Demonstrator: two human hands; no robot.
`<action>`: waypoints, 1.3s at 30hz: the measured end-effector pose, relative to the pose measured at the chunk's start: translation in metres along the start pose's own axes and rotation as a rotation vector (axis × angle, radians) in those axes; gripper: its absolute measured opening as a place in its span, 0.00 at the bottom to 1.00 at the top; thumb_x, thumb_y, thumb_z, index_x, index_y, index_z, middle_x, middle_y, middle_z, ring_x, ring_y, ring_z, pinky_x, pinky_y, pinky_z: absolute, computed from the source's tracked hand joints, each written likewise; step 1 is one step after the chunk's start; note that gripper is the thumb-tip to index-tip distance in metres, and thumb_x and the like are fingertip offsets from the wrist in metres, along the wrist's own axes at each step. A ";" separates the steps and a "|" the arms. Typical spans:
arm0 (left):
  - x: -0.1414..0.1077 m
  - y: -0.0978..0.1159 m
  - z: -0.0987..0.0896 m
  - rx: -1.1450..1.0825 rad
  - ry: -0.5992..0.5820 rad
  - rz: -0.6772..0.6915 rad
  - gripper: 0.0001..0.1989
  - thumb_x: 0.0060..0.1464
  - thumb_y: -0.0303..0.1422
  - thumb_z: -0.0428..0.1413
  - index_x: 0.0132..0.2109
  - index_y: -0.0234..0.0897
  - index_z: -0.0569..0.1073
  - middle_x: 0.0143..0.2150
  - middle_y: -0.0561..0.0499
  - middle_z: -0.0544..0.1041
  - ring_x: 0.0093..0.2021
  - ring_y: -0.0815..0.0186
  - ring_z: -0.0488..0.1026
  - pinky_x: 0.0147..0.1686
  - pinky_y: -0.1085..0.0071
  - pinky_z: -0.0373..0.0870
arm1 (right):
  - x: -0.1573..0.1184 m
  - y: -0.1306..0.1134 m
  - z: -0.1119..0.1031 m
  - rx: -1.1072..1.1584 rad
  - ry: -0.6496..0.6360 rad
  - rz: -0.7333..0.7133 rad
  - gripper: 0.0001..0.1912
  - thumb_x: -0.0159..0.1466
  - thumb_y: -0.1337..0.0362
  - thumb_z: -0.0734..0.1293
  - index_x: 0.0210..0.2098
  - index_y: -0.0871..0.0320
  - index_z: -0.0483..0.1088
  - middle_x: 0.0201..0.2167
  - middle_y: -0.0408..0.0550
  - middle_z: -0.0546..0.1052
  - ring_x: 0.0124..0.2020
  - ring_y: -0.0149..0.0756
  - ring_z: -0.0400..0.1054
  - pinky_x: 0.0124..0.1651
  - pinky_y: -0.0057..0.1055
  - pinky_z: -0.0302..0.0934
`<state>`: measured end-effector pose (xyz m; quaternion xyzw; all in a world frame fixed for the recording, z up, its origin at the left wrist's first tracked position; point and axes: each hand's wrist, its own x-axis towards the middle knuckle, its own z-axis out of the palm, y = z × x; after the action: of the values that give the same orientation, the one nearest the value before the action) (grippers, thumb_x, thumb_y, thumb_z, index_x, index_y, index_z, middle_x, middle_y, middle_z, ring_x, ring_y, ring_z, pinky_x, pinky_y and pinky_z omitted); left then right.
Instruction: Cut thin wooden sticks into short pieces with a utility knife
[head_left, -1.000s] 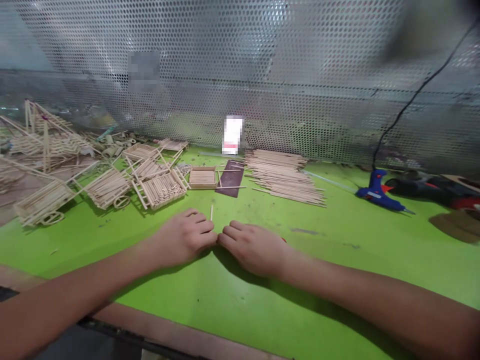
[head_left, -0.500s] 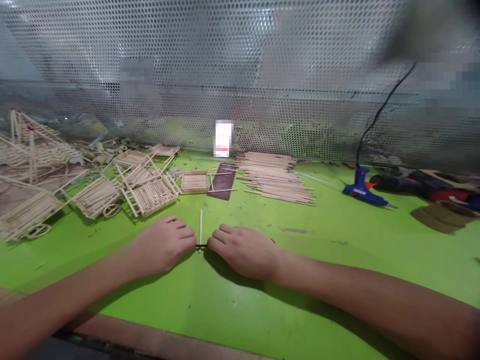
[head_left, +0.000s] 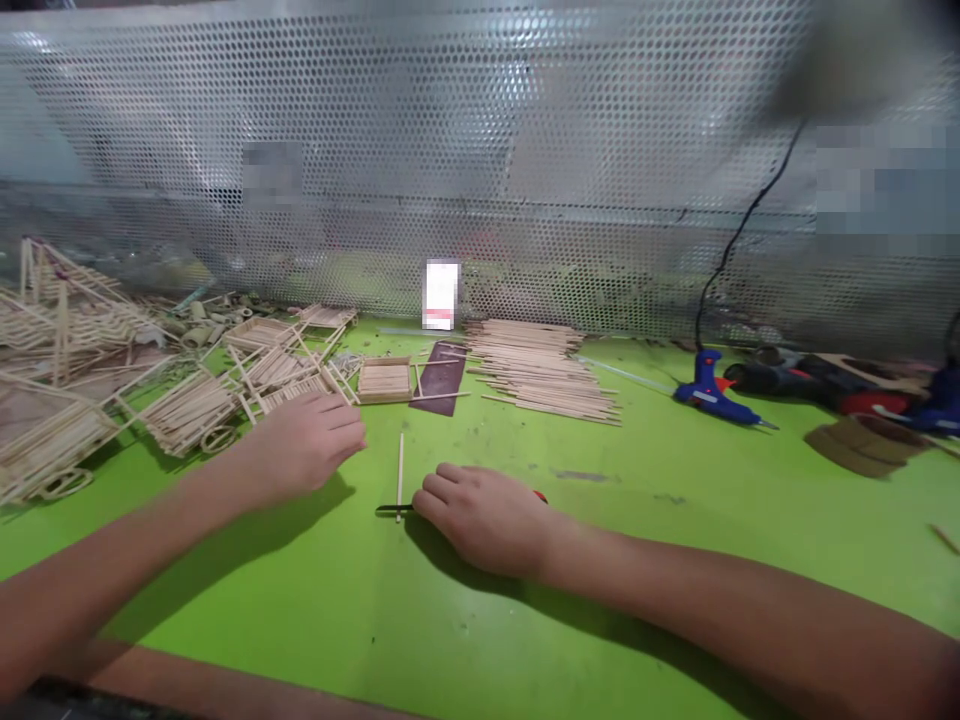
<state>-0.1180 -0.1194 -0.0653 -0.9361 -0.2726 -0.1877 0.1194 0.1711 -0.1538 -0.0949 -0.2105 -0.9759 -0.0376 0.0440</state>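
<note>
A thin wooden stick (head_left: 400, 466) lies on the green table, pointing away from me. Across its near end rests the black blade (head_left: 387, 509) of a knife. My right hand (head_left: 480, 515) is closed around this knife and pressed down by the stick. A bit of red, apparently the handle (head_left: 541, 496), peeks out behind the knuckles. My left hand (head_left: 304, 445) hovers to the left of the stick, off the blade, with fingers loosely bent and nothing visible in them. Its thumb and palm are hidden.
Small wooden stick-built carts (head_left: 187, 410) crowd the left side. A pile of sticks (head_left: 532, 370) lies at the back beside a dark brown sheet (head_left: 440, 380). At right are a blue glue gun (head_left: 712, 392) with a cord and a brown tape roll (head_left: 859, 445). Perforated metal sheeting (head_left: 390, 150) closes the back.
My left hand has let go of the blade's tip and moved up and left, uncovering it. My right hand stays on the knife by the stick. The view has tilted slightly.
</note>
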 end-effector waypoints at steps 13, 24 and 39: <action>0.006 -0.002 0.034 -0.002 -0.014 0.032 0.12 0.68 0.25 0.51 0.36 0.38 0.75 0.31 0.52 0.76 0.34 0.62 0.69 0.40 0.64 0.60 | -0.002 -0.003 0.000 -0.067 0.001 -0.009 0.05 0.73 0.69 0.65 0.46 0.60 0.72 0.40 0.48 0.79 0.39 0.39 0.69 0.45 0.37 0.62; 0.007 -0.004 0.045 -0.044 -0.059 -0.067 0.10 0.72 0.31 0.50 0.51 0.36 0.76 0.45 0.46 0.81 0.41 0.60 0.77 0.47 0.61 0.70 | -0.002 -0.001 0.000 -0.063 0.006 -0.008 0.05 0.74 0.68 0.64 0.46 0.60 0.72 0.39 0.49 0.79 0.39 0.40 0.69 0.46 0.37 0.60; 0.007 0.000 0.036 -0.177 -0.053 -0.071 0.15 0.71 0.31 0.49 0.36 0.37 0.77 0.28 0.52 0.78 0.27 0.65 0.73 0.35 0.64 0.72 | -0.014 0.002 -0.003 -0.107 -0.036 0.041 0.05 0.72 0.68 0.65 0.45 0.60 0.73 0.39 0.48 0.80 0.39 0.40 0.70 0.45 0.37 0.61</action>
<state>-0.1021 -0.1044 -0.0951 -0.9374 -0.2908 -0.1902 0.0221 0.1846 -0.1578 -0.0927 -0.2332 -0.9686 -0.0849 0.0157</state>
